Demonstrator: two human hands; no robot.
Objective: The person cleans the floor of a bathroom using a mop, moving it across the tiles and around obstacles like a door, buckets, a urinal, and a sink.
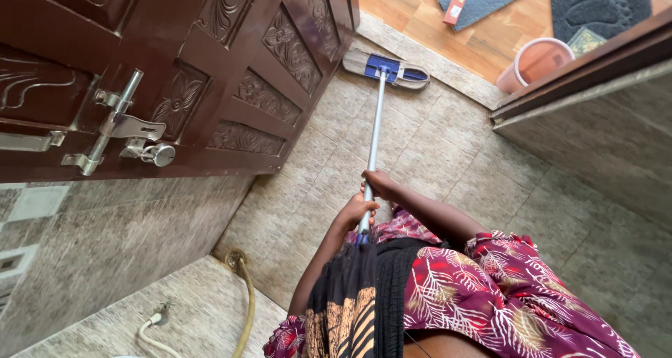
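Observation:
A flat mop with a blue-and-beige head (386, 69) rests on the beige tiled floor (434, 155) near the doorway. Its silver handle (374, 130) runs back toward me. My right hand (381, 184) grips the handle higher up, and my left hand (357, 209) grips it just below, close to my body. Both hands are closed around the pole. My patterned red and black clothing (455, 295) fills the lower part of the view.
A dark carved wooden door (266, 64) with a metal latch (119, 130) stands open on the left. A pink bucket (535, 60), two mats (598, 4) and a small red box (455, 8) lie beyond the threshold. Hoses (245, 298) run along the lower left wall.

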